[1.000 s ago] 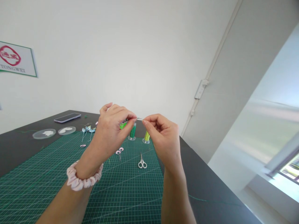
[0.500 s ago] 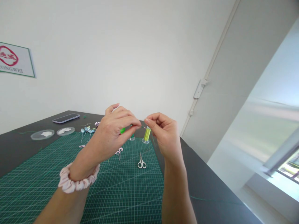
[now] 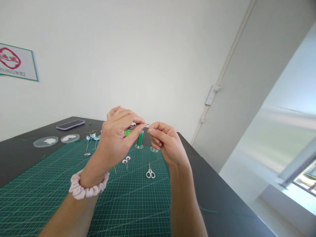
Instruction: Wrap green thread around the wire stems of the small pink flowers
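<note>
Left hand (image 3: 120, 133) and right hand (image 3: 168, 143) have shifted leftward — work seems centred on a thin dark strand (image 3: 147, 124) raised between them: left thumb and forefinger pinch it, right fingertips press together, on what I cannot tell. Beyond, a green spool (image 3: 139, 139) stands more exposed — farther left, two shallow dishes (image 3: 39, 143) hold white pieces (image 3: 50, 141).

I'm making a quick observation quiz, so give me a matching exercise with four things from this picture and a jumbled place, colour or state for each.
Column one:
1. scissors
2. phone
3. scrunchie
4. left hand

Column two:
A. pale pink
B. pinching a thin strand
C. lying on the green mat
D. lying flat on the dark table, off the mat

Right pairs: 1-C, 2-D, 3-A, 4-B.
</note>
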`<state>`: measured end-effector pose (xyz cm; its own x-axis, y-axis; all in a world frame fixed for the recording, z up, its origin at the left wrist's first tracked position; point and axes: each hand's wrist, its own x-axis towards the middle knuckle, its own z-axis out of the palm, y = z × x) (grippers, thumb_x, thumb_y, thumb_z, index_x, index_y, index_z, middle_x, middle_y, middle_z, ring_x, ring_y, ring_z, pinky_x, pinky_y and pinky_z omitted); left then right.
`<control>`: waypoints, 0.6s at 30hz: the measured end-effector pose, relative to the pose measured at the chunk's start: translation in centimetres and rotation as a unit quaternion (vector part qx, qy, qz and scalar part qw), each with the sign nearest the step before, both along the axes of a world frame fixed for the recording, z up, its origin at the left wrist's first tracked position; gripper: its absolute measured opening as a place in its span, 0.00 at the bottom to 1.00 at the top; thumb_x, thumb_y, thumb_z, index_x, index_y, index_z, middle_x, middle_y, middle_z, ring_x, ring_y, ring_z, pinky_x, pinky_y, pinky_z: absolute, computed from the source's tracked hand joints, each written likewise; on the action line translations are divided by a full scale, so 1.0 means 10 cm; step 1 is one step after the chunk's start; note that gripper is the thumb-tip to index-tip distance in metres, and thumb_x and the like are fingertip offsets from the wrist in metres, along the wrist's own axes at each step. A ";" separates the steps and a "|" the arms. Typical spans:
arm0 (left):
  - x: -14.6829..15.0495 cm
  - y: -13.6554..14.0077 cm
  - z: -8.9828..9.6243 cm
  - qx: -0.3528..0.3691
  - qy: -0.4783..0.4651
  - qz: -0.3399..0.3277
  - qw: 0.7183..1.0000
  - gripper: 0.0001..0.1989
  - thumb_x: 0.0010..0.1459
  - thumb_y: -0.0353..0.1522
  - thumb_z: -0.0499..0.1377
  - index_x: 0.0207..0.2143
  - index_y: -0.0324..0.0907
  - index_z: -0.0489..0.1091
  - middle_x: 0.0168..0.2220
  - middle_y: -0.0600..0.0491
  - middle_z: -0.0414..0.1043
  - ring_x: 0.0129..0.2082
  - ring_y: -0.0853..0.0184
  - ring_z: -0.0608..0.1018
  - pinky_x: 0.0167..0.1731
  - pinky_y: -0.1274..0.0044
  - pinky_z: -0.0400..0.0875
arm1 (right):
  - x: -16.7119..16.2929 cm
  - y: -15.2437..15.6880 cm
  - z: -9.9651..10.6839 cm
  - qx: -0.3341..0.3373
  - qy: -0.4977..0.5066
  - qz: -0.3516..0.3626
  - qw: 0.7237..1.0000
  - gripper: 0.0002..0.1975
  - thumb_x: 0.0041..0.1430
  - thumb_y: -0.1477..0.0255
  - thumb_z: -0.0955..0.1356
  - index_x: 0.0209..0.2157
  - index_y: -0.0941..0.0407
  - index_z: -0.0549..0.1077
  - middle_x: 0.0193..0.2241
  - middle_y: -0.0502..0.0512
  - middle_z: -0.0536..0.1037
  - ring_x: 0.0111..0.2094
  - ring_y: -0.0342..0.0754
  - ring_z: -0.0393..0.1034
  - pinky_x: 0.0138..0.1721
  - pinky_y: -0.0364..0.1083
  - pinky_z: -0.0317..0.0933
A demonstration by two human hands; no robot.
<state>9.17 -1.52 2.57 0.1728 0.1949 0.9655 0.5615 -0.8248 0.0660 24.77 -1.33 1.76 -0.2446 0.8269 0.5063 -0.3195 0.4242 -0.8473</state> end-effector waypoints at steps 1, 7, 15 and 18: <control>0.00 0.00 0.00 0.001 -0.010 0.009 1.000 0.08 0.61 0.28 0.56 0.28 0.43 0.70 0.28 0.56 0.76 0.31 0.67 0.75 0.52 0.63 0.63 | -0.01 0.01 0.00 -0.001 0.001 0.007 1.000 0.08 0.49 0.70 0.72 0.23 0.57 0.71 0.13 0.40 0.59 0.15 0.35 0.46 0.15 0.39 0.42; 0.00 0.05 -0.04 -0.014 -0.044 0.033 0.998 0.08 0.62 0.29 0.55 0.28 0.44 0.69 0.28 0.55 0.75 0.31 0.65 0.75 0.47 0.64 0.66 | -0.04 0.02 -0.03 0.014 -0.028 0.000 1.000 0.10 0.50 0.67 0.73 0.24 0.56 0.70 0.13 0.40 0.62 0.15 0.35 0.48 0.15 0.39 0.44; -0.03 0.14 -0.13 -0.004 -0.027 0.101 0.994 0.08 0.62 0.29 0.55 0.29 0.45 0.68 0.29 0.54 0.75 0.35 0.62 0.75 0.48 0.61 0.64 | -0.15 -0.12 -0.03 0.106 -0.148 -0.177 0.967 0.07 0.56 0.74 0.67 0.24 0.56 0.69 0.15 0.42 0.63 0.17 0.37 0.53 0.19 0.40 0.48; -0.04 0.14 -0.13 -0.005 0.006 0.110 0.994 0.08 0.63 0.30 0.54 0.29 0.45 0.68 0.29 0.54 0.76 0.35 0.62 0.75 0.52 0.58 0.60 | -0.16 -0.18 -0.04 0.148 -0.167 -0.239 0.945 0.07 0.57 0.75 0.66 0.24 0.56 0.69 0.16 0.43 0.62 0.19 0.38 0.53 0.20 0.40 0.49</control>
<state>8.81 -0.07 1.22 0.1372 0.2383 0.9615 0.7296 -0.6808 0.0646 23.19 -3.12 1.40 -0.0649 0.7181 0.6929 0.2332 0.6861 -0.6892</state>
